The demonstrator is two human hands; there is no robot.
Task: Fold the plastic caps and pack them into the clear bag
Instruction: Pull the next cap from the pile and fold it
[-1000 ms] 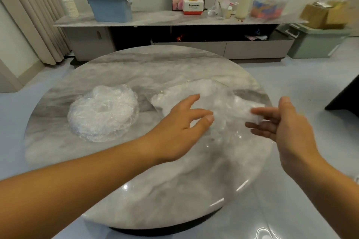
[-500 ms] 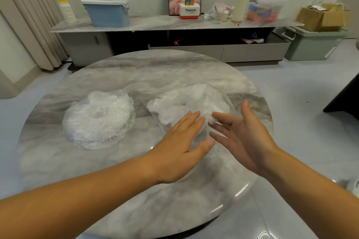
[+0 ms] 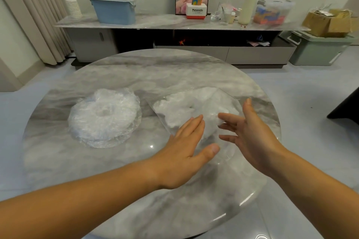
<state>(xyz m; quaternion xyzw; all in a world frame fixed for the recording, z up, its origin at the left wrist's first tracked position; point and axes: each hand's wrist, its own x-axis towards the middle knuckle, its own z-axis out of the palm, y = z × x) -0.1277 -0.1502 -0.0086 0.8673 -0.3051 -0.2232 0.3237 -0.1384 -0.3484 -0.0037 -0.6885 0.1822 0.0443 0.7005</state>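
Head view: hands on clear bag

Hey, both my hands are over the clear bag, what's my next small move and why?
Probably press the folded caps down flat inside the clear bag: your left hand and right hand are open over it, holding nothing, and the contents look puffy. The pile of loose caps waits at left.

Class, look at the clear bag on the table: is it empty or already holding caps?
Holding caps: crumpled white caps show through the film of the clear bag, bunched towards its far end.
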